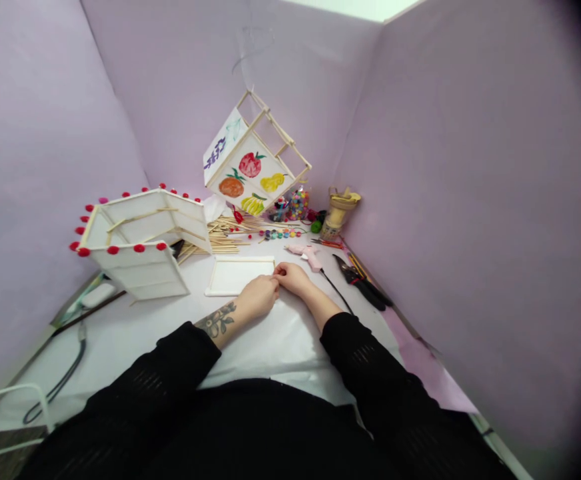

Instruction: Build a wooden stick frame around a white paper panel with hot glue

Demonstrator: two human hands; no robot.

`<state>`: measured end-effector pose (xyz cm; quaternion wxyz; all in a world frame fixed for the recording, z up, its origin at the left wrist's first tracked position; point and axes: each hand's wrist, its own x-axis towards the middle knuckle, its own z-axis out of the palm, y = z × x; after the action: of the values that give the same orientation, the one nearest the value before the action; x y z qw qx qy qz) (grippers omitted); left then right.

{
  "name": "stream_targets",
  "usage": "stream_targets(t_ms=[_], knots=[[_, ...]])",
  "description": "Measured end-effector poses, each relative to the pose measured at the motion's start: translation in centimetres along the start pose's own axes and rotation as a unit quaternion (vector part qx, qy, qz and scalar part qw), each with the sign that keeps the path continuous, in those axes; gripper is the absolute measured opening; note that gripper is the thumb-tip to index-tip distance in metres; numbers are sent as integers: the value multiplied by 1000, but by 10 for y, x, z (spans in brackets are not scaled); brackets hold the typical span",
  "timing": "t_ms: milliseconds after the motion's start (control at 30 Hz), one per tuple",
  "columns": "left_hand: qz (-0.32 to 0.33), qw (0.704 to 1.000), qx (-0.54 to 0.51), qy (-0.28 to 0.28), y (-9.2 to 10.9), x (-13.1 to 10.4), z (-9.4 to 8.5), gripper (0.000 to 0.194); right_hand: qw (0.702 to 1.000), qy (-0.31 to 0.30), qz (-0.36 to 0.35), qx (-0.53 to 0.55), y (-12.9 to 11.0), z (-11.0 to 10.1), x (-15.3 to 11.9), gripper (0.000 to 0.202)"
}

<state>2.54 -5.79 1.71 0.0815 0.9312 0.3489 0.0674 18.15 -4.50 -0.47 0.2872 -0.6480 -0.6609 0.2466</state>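
A white rectangular panel (240, 275) edged with thin wooden sticks lies flat on the table. My left hand (259, 297) rests over its lower right corner, fingers curled closed. Against it, at the panel's right edge, my right hand (292, 277) is closed in a pinch. The fingertips of both hands meet, and whatever is between them is too small or hidden to name. A pink glue gun (308, 255) with a black cord lies to the right of my right hand.
At left stands a white stick-framed structure (145, 267) with red pom-poms. A lantern frame with painted fruit (260, 167) hangs behind. Wooden sticks (225, 233), beads (283, 234), pruning shears (363, 283) and a bamboo-like holder (339, 213) surround the work area. Lilac walls (445, 167) enclose the table.
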Motion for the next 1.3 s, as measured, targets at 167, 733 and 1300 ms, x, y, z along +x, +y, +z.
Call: stream_targets(t_ms=[167, 733, 1300], knots=[[-3, 1000, -9, -5, 4, 5, 4, 20, 1000, -19, 1, 2, 2, -3, 3, 12], [-10, 998, -58, 9, -2, 5, 0, 21, 996, -8, 12, 91, 16, 1, 10, 21], [73, 996, 55, -24, -4, -6, -11, 30, 992, 4, 24, 120, 16, -1, 7, 26]])
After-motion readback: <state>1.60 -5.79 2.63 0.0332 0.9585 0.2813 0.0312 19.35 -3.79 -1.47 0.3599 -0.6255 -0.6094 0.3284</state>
